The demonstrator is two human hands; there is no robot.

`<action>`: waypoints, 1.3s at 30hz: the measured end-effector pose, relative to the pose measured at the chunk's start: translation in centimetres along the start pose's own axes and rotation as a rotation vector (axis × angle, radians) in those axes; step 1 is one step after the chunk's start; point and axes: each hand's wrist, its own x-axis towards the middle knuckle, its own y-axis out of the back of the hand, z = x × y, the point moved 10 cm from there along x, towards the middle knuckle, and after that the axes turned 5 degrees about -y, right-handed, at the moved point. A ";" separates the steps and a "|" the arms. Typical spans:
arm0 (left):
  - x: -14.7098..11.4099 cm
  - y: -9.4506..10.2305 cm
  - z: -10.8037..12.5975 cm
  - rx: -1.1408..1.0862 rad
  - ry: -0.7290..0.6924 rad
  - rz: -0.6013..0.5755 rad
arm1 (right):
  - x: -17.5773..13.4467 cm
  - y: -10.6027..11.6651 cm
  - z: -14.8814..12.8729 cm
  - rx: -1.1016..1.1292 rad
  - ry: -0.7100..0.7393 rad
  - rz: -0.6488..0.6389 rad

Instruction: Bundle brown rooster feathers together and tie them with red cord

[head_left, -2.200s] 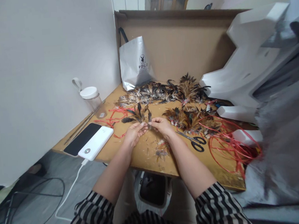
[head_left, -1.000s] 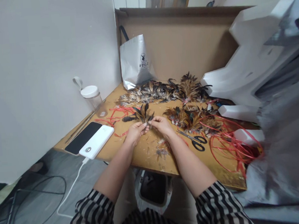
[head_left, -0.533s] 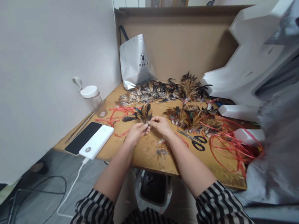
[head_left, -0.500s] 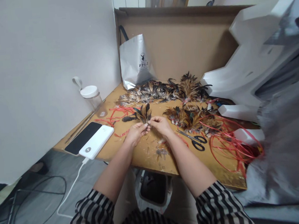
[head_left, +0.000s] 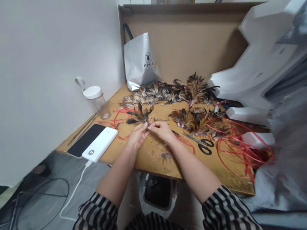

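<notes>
A small bunch of dark brown feathers (head_left: 142, 114) fans upward from between my hands over the table. My left hand (head_left: 138, 135) pinches its lower end between thumb and fingers. The fingertips of my right hand (head_left: 160, 129) are closed at the same quill ends, touching the left hand's fingers; what they grip there is too small to make out. Black-handled scissors (head_left: 203, 144) lie with slightly parted blades to the right of my right hand. Beyond them is a pile of brown feather bunches (head_left: 197, 120).
More feathers (head_left: 164, 92) line the table's back below a silver bag (head_left: 139, 64). Red plastic strips (head_left: 227, 155) tangle at right, beside white foam (head_left: 252, 115). A lidded jar (head_left: 95, 98), phone (head_left: 86, 140) and power bank (head_left: 99, 145) sit left. A bin (head_left: 157, 191) stands below.
The feather bunch has shifted a little left and its feathers are spread wider. Both hands have moved slightly left with it, still closed at its base. The view has shifted slightly.
</notes>
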 end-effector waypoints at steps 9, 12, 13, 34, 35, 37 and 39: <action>-0.3 -0.1 -0.2 -0.018 0.048 -0.019 | -0.1 0.3 -0.1 -0.091 -0.002 -0.024; -0.4 -0.3 -0.2 -0.018 0.043 -0.035 | -0.1 0.3 0.2 -0.077 -0.021 -0.015; -0.4 -0.4 -0.1 -0.019 0.037 -0.039 | -0.1 0.3 0.2 -0.076 -0.027 -0.015; -0.1 0.3 -0.1 -0.237 0.057 -0.013 | -0.8 0.7 0.1 -0.517 -0.038 -0.211; -0.1 0.3 0.0 -0.223 0.055 -0.010 | -1.2 0.4 0.4 -0.528 -0.068 -0.309; -0.1 0.3 0.1 -0.162 0.045 -0.013 | -1.9 0.2 0.8 -0.555 -0.121 -0.458; -0.2 0.1 0.0 -0.082 0.038 -0.025 | -1.9 0.7 0.0 -0.520 -0.078 -0.448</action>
